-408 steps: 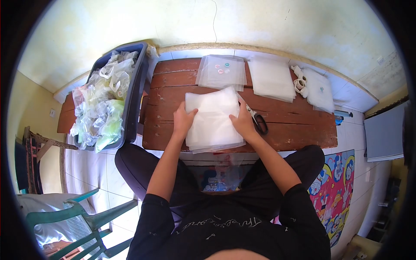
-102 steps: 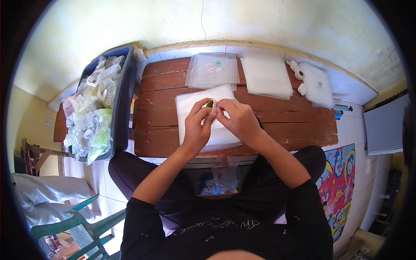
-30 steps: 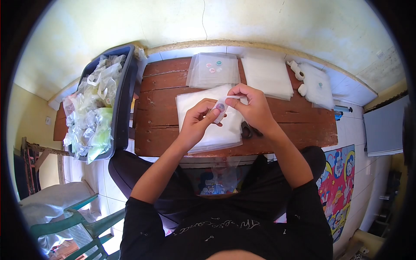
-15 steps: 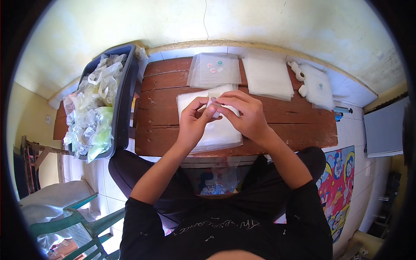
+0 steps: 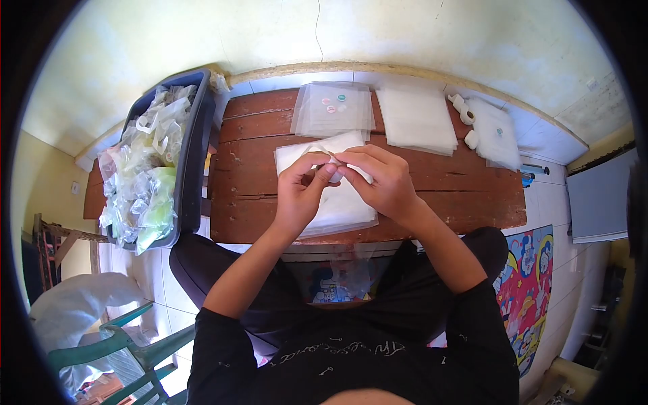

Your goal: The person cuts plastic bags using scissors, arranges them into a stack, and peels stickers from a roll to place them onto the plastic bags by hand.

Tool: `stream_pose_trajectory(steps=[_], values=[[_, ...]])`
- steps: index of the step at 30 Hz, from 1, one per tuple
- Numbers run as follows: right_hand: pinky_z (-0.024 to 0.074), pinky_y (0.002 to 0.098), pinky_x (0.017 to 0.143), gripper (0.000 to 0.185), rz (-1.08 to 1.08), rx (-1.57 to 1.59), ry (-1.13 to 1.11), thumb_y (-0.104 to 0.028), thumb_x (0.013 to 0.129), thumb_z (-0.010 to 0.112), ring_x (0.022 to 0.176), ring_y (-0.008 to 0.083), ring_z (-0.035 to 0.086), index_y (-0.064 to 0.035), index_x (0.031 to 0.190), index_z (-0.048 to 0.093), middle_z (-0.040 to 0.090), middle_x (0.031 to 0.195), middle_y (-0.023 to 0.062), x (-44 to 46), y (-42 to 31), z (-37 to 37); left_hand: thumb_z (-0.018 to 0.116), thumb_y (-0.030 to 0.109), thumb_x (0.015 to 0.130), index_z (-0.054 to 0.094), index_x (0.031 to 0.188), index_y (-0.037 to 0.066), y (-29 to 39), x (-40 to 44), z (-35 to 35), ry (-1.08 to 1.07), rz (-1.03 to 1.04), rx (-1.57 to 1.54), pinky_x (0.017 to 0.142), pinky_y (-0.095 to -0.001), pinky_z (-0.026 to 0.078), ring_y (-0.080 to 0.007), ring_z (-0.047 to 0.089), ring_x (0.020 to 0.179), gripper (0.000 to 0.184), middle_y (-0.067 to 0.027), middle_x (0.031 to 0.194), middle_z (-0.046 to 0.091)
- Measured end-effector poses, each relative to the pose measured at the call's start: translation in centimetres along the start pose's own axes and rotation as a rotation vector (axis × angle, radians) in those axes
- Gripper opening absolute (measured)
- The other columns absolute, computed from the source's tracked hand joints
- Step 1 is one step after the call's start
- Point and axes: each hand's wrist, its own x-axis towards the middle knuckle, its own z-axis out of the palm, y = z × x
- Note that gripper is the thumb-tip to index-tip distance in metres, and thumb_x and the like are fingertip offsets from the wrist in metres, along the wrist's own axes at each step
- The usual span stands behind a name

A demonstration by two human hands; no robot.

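Both hands meet above a stack of clear plastic bags (image 5: 344, 212) on the brown wooden table (image 5: 445, 196). My left hand (image 5: 302, 192) pinches a small white strip (image 5: 335, 177), thumb and forefinger closed on it. From the other side, my right hand (image 5: 381, 177) grips the same strip with thumb and fingertips. A pale end of it curls up above the fingers. Fingers hide much of the strip, so its exact kind cannot be made out.
Behind lie a bag stack (image 5: 317, 125) with several round stickers, another bag stack (image 5: 415, 121), white rolls (image 5: 462, 111) and a further stack (image 5: 493, 138). A dark bin (image 5: 196, 135) full of plastic packages stands left, a green chair (image 5: 128, 347) lower left.
The white strip between my fingertips has bent and turned, its upper end now a thin curl. Both hands stay in nearly the same place.
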Motion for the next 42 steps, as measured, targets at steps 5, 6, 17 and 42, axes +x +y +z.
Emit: stream_pose_trajectory(steps=[5,6,17,42], values=[[0.0538,0.0329,0.066,0.018,-0.009,0.024,0.003,-0.002,0.078,0.072,0.076,0.027,0.067,-0.0007,0.095,0.068,0.069,0.088,0.0126,0.1,0.2,-0.2,0.057,0.004,0.095,0.062,0.1,-0.003,0.2,0.1,0.0,-0.037,0.077,0.067,0.073,-0.0265,0.056,-0.0132,0.063,0.086,0.01,-0.0083,0.098,0.062],[0.054,0.0312,0.065,0.019,-0.025,0.026,0.006,0.0,0.077,0.074,0.075,0.026,0.067,0.0001,0.095,0.068,0.069,0.089,0.0132,0.1,0.2,-0.2,0.057,0.003,0.095,0.062,0.1,-0.004,0.3,0.1,-0.1,-0.05,0.091,0.103,0.071,-0.0257,0.055,-0.0128,0.062,0.084,0.01,-0.0083,0.096,0.062],[0.052,0.033,0.062,0.016,-0.171,-0.152,-0.034,0.004,0.076,0.07,0.071,0.0255,0.064,0.0015,0.091,0.066,0.066,0.084,0.0112,0.1,0.1,-0.6,0.063,0.002,0.09,0.066,0.095,-0.005,1.9,0.3,-0.1,-0.068,0.256,0.547,0.066,-0.0266,0.054,-0.018,0.064,0.078,0.008,-0.0121,0.092,0.064],[0.0577,0.0247,0.067,0.012,0.391,0.261,-0.027,-0.001,0.087,0.066,0.074,0.0138,0.07,0.0059,0.097,0.068,0.071,0.083,0.0102,0.1,-0.1,-0.7,0.061,0.004,0.092,0.065,0.102,-0.002,0.3,0.6,-0.1,0.043,0.206,0.457,0.061,-0.0246,0.046,-0.0119,0.058,0.071,0.012,-0.0098,0.09,0.064]])
